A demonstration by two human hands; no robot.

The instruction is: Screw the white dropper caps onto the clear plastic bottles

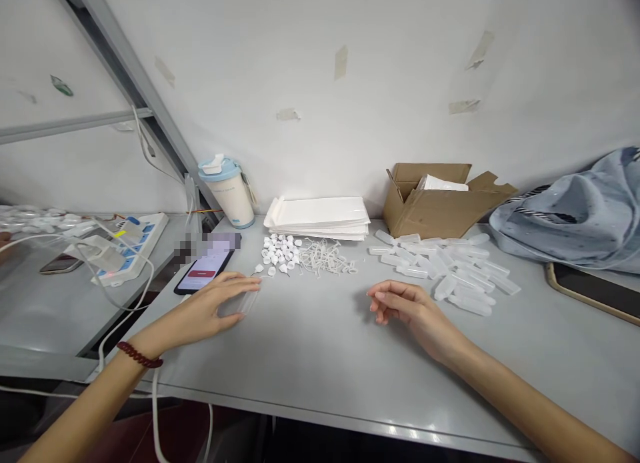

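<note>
My left hand [213, 311] lies low over the left part of the table, fingers stretched out and thumb spread away from them. At its fingertips and thumb is a small clear plastic piece [250, 301], which the hand appears to touch. My right hand [403, 307] hovers right of the middle with its fingers curled inward and the thumb over the index finger; nothing shows in it. Beyond the right hand lies a spread of translucent plastic bottles [463, 283]. White caps [280, 251] with pointed tips and a heap of small whitish plastic pieces [325, 256] lie between the hands, farther back.
Behind the heaps are stacked white envelopes [317, 215] and an open cardboard box [440, 213]. A cup [230, 196] and a lit phone [207, 266] stand left; blue cloth [575, 209] and another phone [595, 293] lie right. A power strip [133, 249] with cables is far left.
</note>
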